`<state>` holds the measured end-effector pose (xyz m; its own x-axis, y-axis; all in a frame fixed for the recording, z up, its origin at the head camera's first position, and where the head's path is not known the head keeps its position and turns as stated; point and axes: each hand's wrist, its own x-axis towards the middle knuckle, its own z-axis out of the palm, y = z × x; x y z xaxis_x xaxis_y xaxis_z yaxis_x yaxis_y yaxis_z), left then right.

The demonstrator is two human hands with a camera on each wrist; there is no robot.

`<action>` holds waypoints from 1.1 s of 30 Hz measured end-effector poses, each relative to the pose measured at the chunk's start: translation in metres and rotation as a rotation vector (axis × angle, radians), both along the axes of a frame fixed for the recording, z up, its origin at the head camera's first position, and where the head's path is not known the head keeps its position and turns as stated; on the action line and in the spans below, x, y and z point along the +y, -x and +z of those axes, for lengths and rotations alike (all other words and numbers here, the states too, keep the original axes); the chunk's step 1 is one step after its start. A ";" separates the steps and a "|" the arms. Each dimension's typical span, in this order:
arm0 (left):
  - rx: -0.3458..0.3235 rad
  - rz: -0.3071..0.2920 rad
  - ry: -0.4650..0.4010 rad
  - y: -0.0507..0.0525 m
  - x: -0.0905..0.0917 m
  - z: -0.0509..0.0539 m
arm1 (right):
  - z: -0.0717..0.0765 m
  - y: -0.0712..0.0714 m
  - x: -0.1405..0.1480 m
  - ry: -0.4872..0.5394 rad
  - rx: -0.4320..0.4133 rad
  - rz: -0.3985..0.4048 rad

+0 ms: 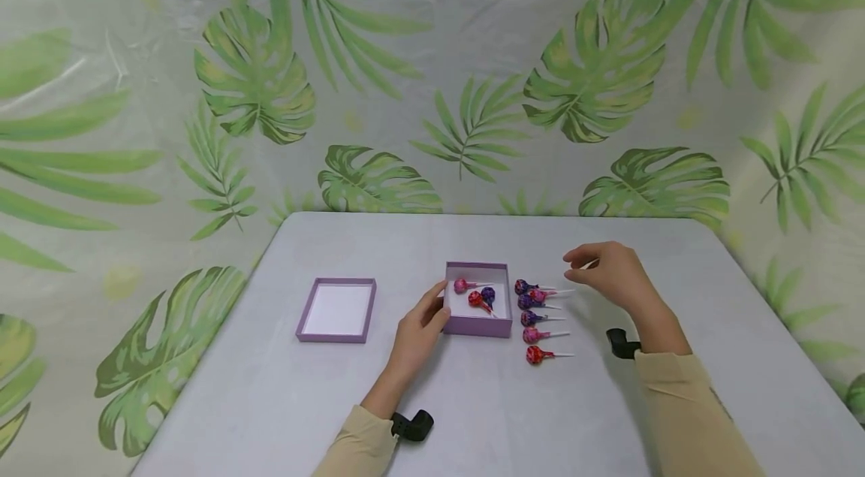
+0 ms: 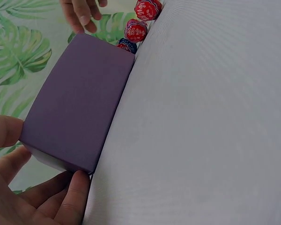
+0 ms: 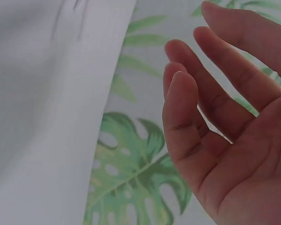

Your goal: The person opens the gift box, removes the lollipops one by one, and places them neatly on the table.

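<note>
A shallow purple box with a pale inside stands mid-table, holding a pink lollipop, a red lollipop and a dark blue one. My left hand holds the box at its left side; in the left wrist view the fingertips touch its corners. Right of the box lie several lollipops in a column, sticks pointing right, a red one nearest me and a pink one overlapping others near the top. Above and right of them hovers my right hand, fingers loosely bent, holding nothing.
A purple-rimmed lid lies on the white table, left of the box. Behind the table hangs a leaf-print sheet. Each wrist wears a black camera.
</note>
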<state>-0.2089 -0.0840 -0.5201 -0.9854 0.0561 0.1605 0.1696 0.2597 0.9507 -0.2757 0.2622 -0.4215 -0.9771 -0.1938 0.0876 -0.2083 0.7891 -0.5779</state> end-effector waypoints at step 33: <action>-0.009 -0.006 0.011 0.000 -0.001 0.001 | -0.005 0.001 -0.110 0.046 -0.007 0.197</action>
